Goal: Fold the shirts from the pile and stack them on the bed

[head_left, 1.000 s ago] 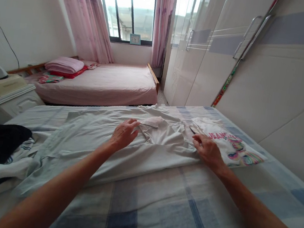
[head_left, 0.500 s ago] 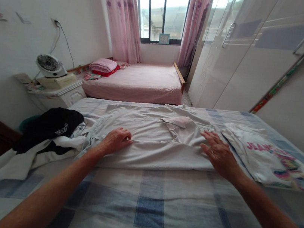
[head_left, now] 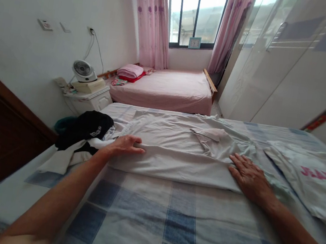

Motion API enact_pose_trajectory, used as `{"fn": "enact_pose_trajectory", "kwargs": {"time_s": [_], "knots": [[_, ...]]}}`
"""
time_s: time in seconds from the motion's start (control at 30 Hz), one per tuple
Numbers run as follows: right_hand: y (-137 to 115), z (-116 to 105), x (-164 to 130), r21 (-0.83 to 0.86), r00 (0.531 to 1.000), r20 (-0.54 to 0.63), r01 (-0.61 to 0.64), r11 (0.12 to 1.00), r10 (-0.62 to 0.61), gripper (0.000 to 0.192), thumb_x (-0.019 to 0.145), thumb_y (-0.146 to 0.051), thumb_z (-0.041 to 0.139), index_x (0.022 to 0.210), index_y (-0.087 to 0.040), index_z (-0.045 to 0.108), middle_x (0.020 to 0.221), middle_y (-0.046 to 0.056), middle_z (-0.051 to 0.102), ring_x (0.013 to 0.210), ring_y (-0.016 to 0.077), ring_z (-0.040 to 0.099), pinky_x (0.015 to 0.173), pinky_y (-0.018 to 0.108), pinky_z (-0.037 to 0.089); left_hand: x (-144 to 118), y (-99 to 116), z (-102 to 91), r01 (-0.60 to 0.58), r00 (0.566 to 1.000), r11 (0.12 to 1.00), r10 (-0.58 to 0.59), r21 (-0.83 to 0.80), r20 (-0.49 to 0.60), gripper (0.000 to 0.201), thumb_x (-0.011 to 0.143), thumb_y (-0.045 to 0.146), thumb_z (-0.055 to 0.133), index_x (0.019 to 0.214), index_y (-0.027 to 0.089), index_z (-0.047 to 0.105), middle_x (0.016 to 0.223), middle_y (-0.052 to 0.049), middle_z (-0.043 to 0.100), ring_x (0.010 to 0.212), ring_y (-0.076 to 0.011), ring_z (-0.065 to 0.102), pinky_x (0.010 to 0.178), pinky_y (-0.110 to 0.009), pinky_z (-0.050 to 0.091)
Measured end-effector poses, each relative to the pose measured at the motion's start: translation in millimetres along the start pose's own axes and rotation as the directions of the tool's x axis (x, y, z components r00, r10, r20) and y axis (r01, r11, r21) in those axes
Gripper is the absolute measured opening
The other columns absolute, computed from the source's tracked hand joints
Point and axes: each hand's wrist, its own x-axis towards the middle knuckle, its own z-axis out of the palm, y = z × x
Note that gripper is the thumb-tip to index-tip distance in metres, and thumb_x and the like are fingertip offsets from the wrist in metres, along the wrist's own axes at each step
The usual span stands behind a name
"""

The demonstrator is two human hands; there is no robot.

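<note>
A pale grey garment point(head_left: 171, 165) lies spread across the bed, its near side turned over into a long straight fold. A small flap of it point(head_left: 209, 134), perhaps a sleeve or collar, sits loose on top toward the right. My left hand point(head_left: 126, 145) rests at the fold's left end, thumb apart from the fingers at the fold's upper edge. Whether any cloth is pinched there is hard to see. Flat on the garment's right end lies my right hand point(head_left: 248, 176), fingers stretched out and holding nothing.
Black clothing point(head_left: 86, 129) and a white piece point(head_left: 65, 158) are heaped at left. A white printed T-shirt point(head_left: 306, 178) lies at right. Under everything is a blue-and-white checked sheet point(head_left: 182, 221). Beyond stand a pink bed point(head_left: 173, 89), a fan point(head_left: 83, 70) and a wardrobe point(head_left: 266, 80).
The view has turned left, so things sit further right. My left thumb has moved away from the fingers. My right hand has flattened onto the cloth, and the fold's front edge looks straighter.
</note>
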Motion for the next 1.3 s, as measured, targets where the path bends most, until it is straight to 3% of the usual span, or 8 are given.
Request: {"fn": "enact_pose_trajectory", "kwargs": {"time_s": [0.2, 0.47, 0.63, 0.8, 0.97, 1.07, 1.17, 1.3], "knots": [[5, 7, 1, 0.018, 0.999, -0.036, 0.014, 1.0, -0.013, 0.057, 0.089, -0.047, 0.028, 0.131, -0.018, 0.053, 0.14, 0.01, 0.048, 0.134, 0.0261, 0.037, 0.11, 0.043, 0.03, -26, -42, -17.1, 0.123, 0.992, 0.984, -0.121, -0.132, 0.023, 0.023, 0.071, 0.039, 0.047, 0.065, 0.019, 0.057, 0.058, 0.002, 0.053, 0.062, -0.0154, 0.051, 0.057, -0.024, 0.036], [5, 7, 1, 0.019, 0.999, -0.037, 0.022, 1.0, -0.021, 0.058, 0.089, -0.047, 0.026, 0.131, -0.017, 0.052, 0.14, 0.011, 0.048, 0.134, 0.0267, 0.036, 0.109, 0.045, 0.03, -26, -32, -5.0, 0.2, 0.97, 0.979, -0.194, 0.027, -0.149, 0.028, 0.079, 0.04, 0.045, 0.078, 0.02, 0.064, 0.077, -0.004, 0.066, 0.076, -0.0194, 0.06, 0.066, -0.026, 0.04], [6, 7, 3, 0.033, 0.999, -0.026, 0.024, 0.999, -0.024, 0.06, 0.089, -0.048, 0.026, 0.131, -0.014, 0.053, 0.14, 0.013, 0.048, 0.133, 0.0292, 0.036, 0.109, 0.047, 0.031, -31, -37, -5.5, 0.391, 0.876, 0.908, -0.318, 0.15, -0.362, 0.029, 0.082, 0.042, 0.05, 0.084, 0.018, 0.067, 0.08, -0.01, 0.067, 0.079, -0.0257, 0.061, 0.07, -0.033, 0.043], [10, 10, 3, 0.045, 0.999, -0.018, 0.032, 0.998, -0.031, 0.062, 0.089, -0.051, 0.027, 0.131, -0.014, 0.053, 0.14, 0.014, 0.047, 0.133, 0.0304, 0.036, 0.109, 0.048, 0.031, -40, -11, -2.8, 0.332, 0.832, 0.902, -0.142, 0.275, -0.537, 0.031, 0.089, 0.025, 0.041, 0.108, 0.014, 0.062, 0.111, -0.017, 0.061, 0.106, -0.0309, 0.054, 0.09, -0.044, 0.042], [10, 12, 2, 0.039, 0.999, -0.046, 0.02, 0.999, -0.018, 0.058, 0.09, -0.049, 0.026, 0.13, -0.017, 0.053, 0.14, 0.011, 0.047, 0.133, 0.0272, 0.037, 0.109, 0.046, 0.031, -56, 17, 37.4, -0.208, 0.934, 0.944, 0.27, 0.257, -0.235, 0.043, 0.094, 0.036, 0.035, 0.135, 0.026, 0.047, 0.146, -0.003, 0.041, 0.136, -0.0194, 0.032, 0.111, -0.036, 0.027], [8, 11, 2, 0.034, 0.999, -0.048, 0.013, 0.999, -0.012, 0.057, 0.09, -0.047, 0.027, 0.131, -0.017, 0.053, 0.14, 0.011, 0.048, 0.134, 0.0258, 0.036, 0.109, 0.045, 0.03, -64, 7, 57.3, -0.126, 0.974, 0.97, 0.16, 0.208, -0.159, 0.056, 0.093, 0.047, 0.034, 0.144, 0.023, 0.035, 0.152, -0.005, 0.029, 0.142, -0.0222, 0.021, 0.114, -0.041, 0.022], [3, 7, 1, 0.03, 0.999, -0.032, 0.002, 1.0, -0.001, 0.056, 0.091, -0.046, 0.026, 0.131, -0.018, 0.053, 0.141, 0.01, 0.046, 0.135, 0.0245, 0.035, 0.11, 0.043, 0.029, -61, -2, 54.8, 0.008, 0.984, 0.982, 0.025, 0.188, -0.176, 0.06, 0.093, 0.05, 0.032, 0.142, 0.015, 0.039, 0.15, -0.011, 0.033, 0.14, -0.0234, 0.026, 0.113, -0.039, 0.025], [-4, -2, 1, 0.039, 1.0, 0.008, -0.027, 0.999, 0.026, 0.056, 0.091, -0.046, 0.029, 0.133, -0.017, 0.052, 0.143, 0.01, 0.045, 0.135, 0.0244, 0.034, 0.111, 0.042, 0.027, -43, 24, 42.7, -0.047, 0.967, 0.981, 0.092, 0.189, -0.236, 0.054, 0.095, 0.046, 0.028, 0.135, 0.017, 0.049, 0.146, -0.01, 0.04, 0.137, -0.0222, 0.031, 0.112, -0.039, 0.026]]}}
